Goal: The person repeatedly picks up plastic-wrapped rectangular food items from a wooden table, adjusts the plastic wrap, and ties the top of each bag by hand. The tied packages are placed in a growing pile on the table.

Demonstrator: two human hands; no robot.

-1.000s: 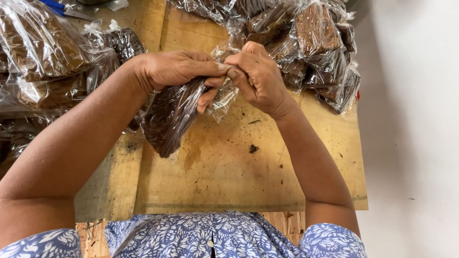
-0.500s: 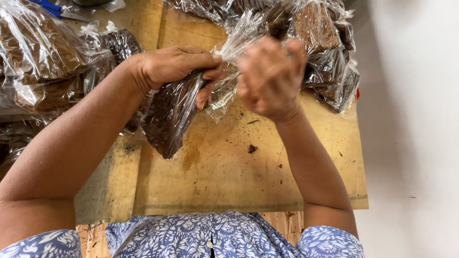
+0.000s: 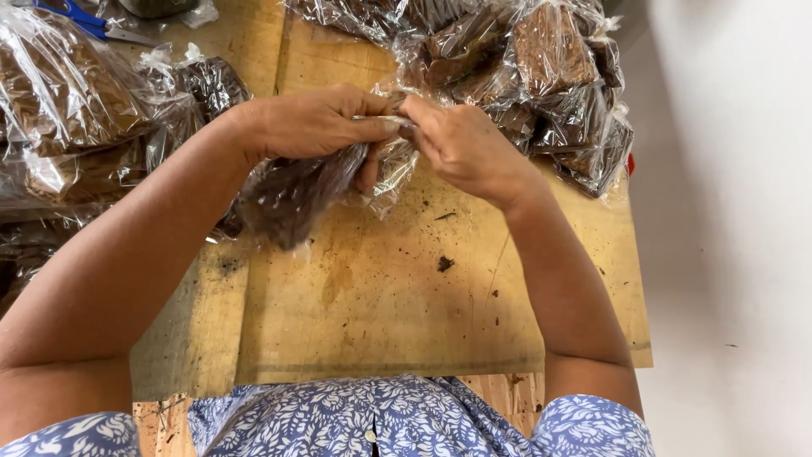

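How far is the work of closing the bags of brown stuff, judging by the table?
Done: closed bags are piled at the far right, and more lie at the left. In hand: the left hand and right hand pinch the neck of one clear bag of dark stuff above the wooden board. Left: this neck looks not yet closed; no unfilled bags show.

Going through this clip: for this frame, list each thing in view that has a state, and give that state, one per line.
Left hand: closed on the neck of the clear bag.
Right hand: pinching the same neck, touching the left hand.
Clear bag of dark brown material: filled, held above the board, neck gathered.
Pile of filled bags: lying at the board's far right.
Wooden board: stained, with dark crumbs.
Blue-handled scissors: lying at the far left; open or shut unclear.
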